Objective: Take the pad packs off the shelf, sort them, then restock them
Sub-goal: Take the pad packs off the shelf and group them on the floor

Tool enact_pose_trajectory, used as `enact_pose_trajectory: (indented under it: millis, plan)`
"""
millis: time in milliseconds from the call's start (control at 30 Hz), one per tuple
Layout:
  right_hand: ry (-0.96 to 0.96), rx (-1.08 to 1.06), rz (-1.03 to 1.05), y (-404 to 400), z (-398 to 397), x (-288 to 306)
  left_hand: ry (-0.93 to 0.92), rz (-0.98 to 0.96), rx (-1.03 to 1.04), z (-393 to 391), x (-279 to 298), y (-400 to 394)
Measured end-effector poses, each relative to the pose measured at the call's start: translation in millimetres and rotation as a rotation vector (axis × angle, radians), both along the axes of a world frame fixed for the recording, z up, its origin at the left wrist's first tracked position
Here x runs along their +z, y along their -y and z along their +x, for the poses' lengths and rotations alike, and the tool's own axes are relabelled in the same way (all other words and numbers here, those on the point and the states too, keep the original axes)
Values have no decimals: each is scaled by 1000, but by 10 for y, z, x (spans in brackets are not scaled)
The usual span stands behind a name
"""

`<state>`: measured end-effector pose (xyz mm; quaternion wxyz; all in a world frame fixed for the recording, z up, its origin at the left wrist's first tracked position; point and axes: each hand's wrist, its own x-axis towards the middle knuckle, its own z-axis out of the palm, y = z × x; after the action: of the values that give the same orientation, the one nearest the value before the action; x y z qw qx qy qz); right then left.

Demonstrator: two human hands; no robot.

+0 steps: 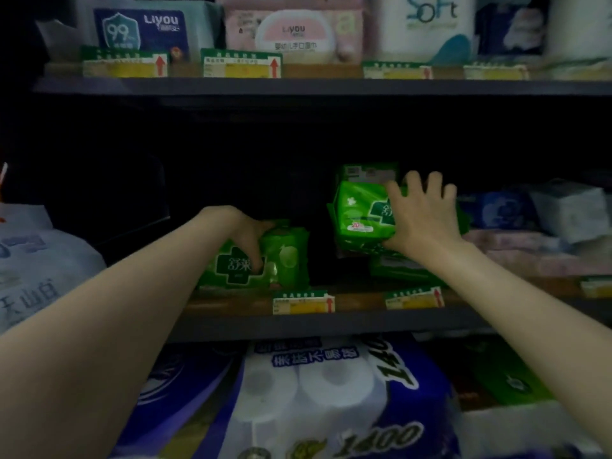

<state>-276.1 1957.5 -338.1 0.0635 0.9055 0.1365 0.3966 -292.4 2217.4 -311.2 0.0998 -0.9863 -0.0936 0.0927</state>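
A dark gap lies open between the left pack (261, 260) and right stack (364, 220).

- A blue wipes pack (140, 31) on the top shelf read "Liyou" and "99".
- The pink pack (293, 31) beside it read "Liyou".
- A white pack (430, 24) read "Soft".
- The toilet-roll bundle (347, 409) below read "1400".

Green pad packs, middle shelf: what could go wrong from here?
1. The right hand grips the top pack of a leaning stack; pulling it may topple the rest.
2. The left hand holds a pack near the shelf edge; it could slip off.
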Motion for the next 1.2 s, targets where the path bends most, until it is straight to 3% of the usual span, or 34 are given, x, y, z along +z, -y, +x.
enact_pose_trajectory:
  millis: [100,200,267,367,467,633,833,1000,1200]
  plan:
    - [31,37,-16,-7,23,-112,34,151,11,5,24,82]
    - [96,73,37,41,-9,-128,257,336,13,-107,1,185]
    - [144,92,137,140,-109,-97,502,273,-7,-245,6,309]
    - [146,118,329,411,-295,6,823,24,-103,-582,116,644]
    - [82,81,487,815,-437,22,915,-61,-195,-859,159,1062]
    - [-123,48,510,1604,-787,-321,604,-119,-367,-1226,-233,1991]
    - [-692,-104,362,2356,-1247,-936,56,-298,-579,-1376,-1134,2705]
    - [-1188,-158,495,2673,-1465,-2172,-352,-223,-586,-1173,-2291,2872]
    - [-1330,-289,550,2571,-1513,-3469,-559,-183,-574,-1012,-3584,2619]
